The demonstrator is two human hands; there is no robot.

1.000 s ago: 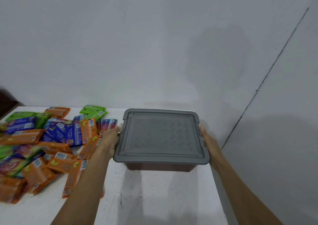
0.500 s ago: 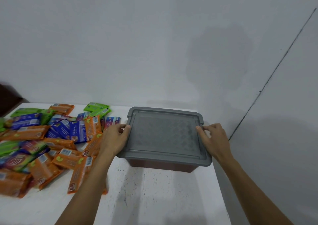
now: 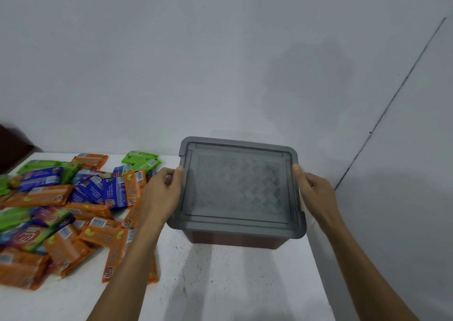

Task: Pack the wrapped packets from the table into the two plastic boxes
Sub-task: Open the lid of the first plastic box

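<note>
**Progress.** Packing had not begun, as far as the view showed. Only 1 box [image 3: 235, 239] of the 2 was in sight. It stood at the right end of the table [image 3: 232, 284] with its lid [image 3: 237, 190] over the opening. Every visible one of the packets [image 3: 61, 210] lay loose in a heap on the left part of the table, near the box but outside it. The lid was only cloudy, so the contents of the box could not be told. Judged outstanding: removing the lid, bringing in the 2nd box, and transferring the whole heap.

**Hands.** They were well apart, 1 at each side of the lid. The left hand [image 3: 163, 193] gripped the left rim, thumb on top and fingers curled round the edge. The right hand [image 3: 316, 193] gripped the right rim likewise. Whether the lid was seated or already raised could not be determined.

**Materials.**
- **Lid:** grey moulded plastic, rectangular with rounded corners, a raised border and a diamond-embossed centre panel.
- **Box body:** reddish-brown plastic with smooth walls.
- **Packets:** flat oblong pouches in glossy film, orange, blue and green, some showing barcodes. They were judged likely to slide over one another.
- **Table:** white and matt, speckled with dark marks.
- **Wall [image 3: 220, 63]:** plain grey.
</note>
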